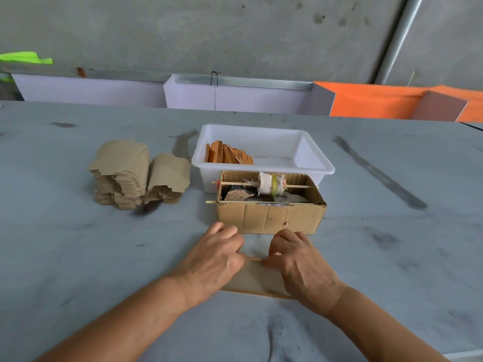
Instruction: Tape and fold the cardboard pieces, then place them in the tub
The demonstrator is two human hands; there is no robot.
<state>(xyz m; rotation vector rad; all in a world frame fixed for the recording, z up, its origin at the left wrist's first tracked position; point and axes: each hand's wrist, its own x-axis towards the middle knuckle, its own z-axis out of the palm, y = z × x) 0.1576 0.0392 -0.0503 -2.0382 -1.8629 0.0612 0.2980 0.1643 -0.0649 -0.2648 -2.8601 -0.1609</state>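
A flat brown cardboard piece (pixel 257 279) lies on the grey table in front of me. My left hand (pixel 218 257) and my right hand (pixel 300 259) both rest on it, and their fingers curl over its far edge, pinching it from each side. Behind them a brown cardboard box (pixel 271 218) carries a roll of white tape (pixel 270 186) on a wooden stick. The white tub (pixel 316 167) stands behind the box and holds several folded orange-brown pieces (pixel 227 154) at its left end. A stack of unfolded cardboard pieces (pixel 130 173) sits to the left.
The grey table (pixel 78 257) stretches wide on both sides, marked with dark smudges. Along its far edge stand white panels (pixel 235 96) and orange panels (pixel 379 103) against a concrete wall.
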